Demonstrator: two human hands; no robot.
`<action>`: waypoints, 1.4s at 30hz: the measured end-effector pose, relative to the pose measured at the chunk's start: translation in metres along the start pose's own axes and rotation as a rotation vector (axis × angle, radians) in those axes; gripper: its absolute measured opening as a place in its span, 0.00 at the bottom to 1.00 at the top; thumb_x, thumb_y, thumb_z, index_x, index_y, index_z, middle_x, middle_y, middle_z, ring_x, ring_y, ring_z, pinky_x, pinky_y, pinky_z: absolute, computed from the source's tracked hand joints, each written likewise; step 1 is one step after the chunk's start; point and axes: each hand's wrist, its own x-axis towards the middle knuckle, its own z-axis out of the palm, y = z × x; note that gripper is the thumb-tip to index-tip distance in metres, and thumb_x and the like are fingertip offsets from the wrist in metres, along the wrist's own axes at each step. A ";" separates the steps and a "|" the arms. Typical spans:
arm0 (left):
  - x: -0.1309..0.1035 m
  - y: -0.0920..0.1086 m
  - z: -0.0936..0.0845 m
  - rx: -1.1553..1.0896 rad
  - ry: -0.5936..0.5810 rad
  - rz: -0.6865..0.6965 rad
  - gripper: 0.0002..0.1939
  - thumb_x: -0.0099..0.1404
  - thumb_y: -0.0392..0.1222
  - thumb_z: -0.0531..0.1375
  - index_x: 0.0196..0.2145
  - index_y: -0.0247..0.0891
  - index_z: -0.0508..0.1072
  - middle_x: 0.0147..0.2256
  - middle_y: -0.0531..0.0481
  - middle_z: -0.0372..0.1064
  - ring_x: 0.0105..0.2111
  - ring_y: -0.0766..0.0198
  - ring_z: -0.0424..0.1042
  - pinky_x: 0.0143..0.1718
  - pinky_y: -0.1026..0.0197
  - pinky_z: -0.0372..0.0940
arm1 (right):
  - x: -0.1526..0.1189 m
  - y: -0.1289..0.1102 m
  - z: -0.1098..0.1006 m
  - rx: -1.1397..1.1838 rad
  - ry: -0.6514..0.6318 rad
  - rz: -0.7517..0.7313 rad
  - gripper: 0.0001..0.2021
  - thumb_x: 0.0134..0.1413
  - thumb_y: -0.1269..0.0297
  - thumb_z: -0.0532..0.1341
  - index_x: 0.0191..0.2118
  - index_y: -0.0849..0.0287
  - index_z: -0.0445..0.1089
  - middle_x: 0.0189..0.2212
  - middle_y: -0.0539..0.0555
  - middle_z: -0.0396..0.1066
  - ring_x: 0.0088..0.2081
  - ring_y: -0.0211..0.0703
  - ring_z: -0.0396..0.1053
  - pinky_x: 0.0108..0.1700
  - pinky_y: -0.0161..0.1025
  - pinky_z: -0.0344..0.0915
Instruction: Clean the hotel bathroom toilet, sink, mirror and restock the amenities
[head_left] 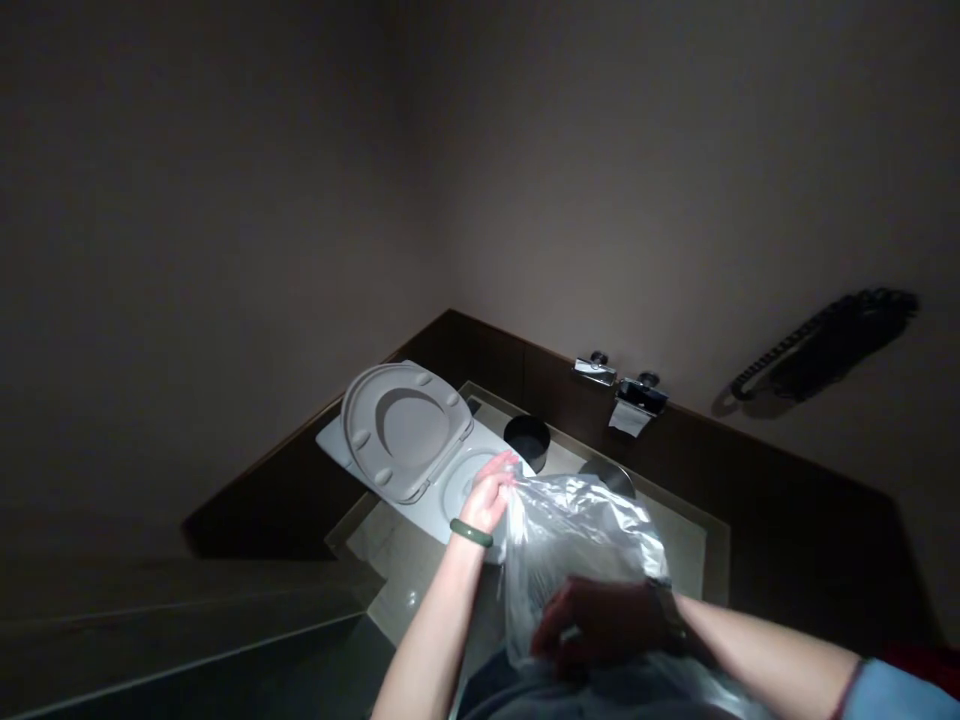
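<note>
Your left hand (491, 497) pinches the upper edge of the clear plastic bag (577, 545), fingers clamped on the film at its far corner above the toilet bowl (469, 480). Your right hand (600, 625) grips the bag's near end, fingers closed around bunched plastic, though shadow hides the exact hold. The bag stretches between both hands, long axis running from near-right to far-left, its mouth probably toward the left hand. The small black bin (526, 440) stands just beyond the left hand, nearer to it than the right.
</note>
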 end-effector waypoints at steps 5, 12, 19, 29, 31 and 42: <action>-0.027 0.049 0.028 0.181 -0.165 0.143 0.11 0.44 0.24 0.59 0.26 0.33 0.76 0.15 0.59 0.57 0.15 0.74 0.48 0.18 0.68 0.43 | 0.028 0.033 -0.110 0.244 0.242 0.003 0.22 0.67 0.45 0.57 0.55 0.55 0.73 0.51 0.59 0.77 0.53 0.47 0.75 0.61 0.50 0.70; -0.076 0.099 0.080 0.536 -0.248 0.366 0.02 0.46 0.36 0.62 0.19 0.37 0.74 0.11 0.58 0.50 0.17 0.72 0.44 0.22 0.64 0.41 | 0.117 0.115 -0.143 0.700 0.218 0.162 0.37 0.39 0.36 0.73 0.49 0.58 0.73 0.53 0.62 0.74 0.57 0.55 0.71 0.64 0.54 0.63; -0.035 0.129 0.051 0.446 0.236 0.458 0.16 0.37 0.33 0.61 0.29 0.36 0.74 0.16 0.62 0.55 0.18 0.74 0.50 0.21 0.70 0.45 | 0.139 0.144 -0.139 0.811 0.055 0.231 0.20 0.40 0.52 0.76 0.26 0.61 0.69 0.21 0.47 0.68 0.20 0.33 0.62 0.25 0.34 0.63; 0.037 0.046 0.050 1.084 0.739 0.730 0.19 0.47 0.38 0.58 0.40 0.38 0.72 0.45 0.38 0.71 0.52 0.44 0.68 0.58 0.41 0.61 | 0.140 0.205 -0.151 0.768 0.130 0.352 0.20 0.42 0.54 0.73 0.20 0.57 0.63 0.15 0.44 0.60 0.20 0.32 0.57 0.24 0.33 0.56; 0.039 -0.002 0.074 1.079 0.639 0.691 0.15 0.54 0.44 0.60 0.40 0.38 0.72 0.44 0.38 0.72 0.48 0.45 0.71 0.52 0.42 0.66 | 0.130 0.212 -0.150 0.813 0.107 0.372 0.20 0.40 0.51 0.74 0.22 0.59 0.66 0.18 0.47 0.65 0.22 0.34 0.61 0.27 0.35 0.61; 0.087 -0.131 0.171 0.333 0.289 0.163 0.15 0.47 0.48 0.72 0.29 0.36 0.80 0.24 0.47 0.75 0.24 0.62 0.69 0.32 0.57 0.67 | 0.076 0.234 -0.149 0.888 0.100 0.469 0.27 0.33 0.38 0.72 0.22 0.58 0.66 0.22 0.51 0.66 0.25 0.39 0.64 0.32 0.39 0.65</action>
